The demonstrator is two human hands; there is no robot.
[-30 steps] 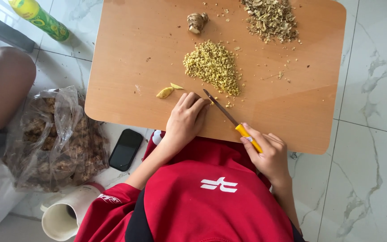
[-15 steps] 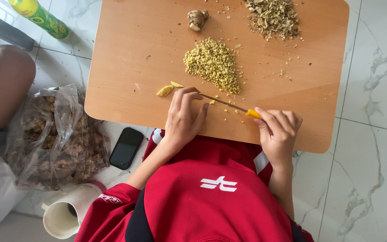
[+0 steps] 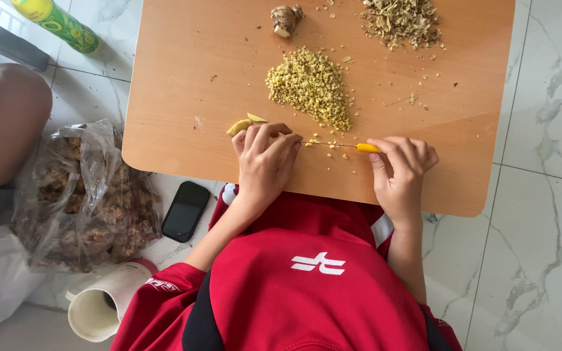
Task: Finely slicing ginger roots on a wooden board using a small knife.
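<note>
Gripping yellow-handled knife (image 3: 343,145), right hand (image 3: 399,170), crumbly minced pile (image 3: 309,86)

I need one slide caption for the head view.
Left hand steadies ginger slices; right hand holds knife.

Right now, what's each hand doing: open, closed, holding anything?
Left hand: fingers curled down on the board, pressing something hidden beneath; yellow slices lie beside it.
Right hand: closed on the knife.
</note>
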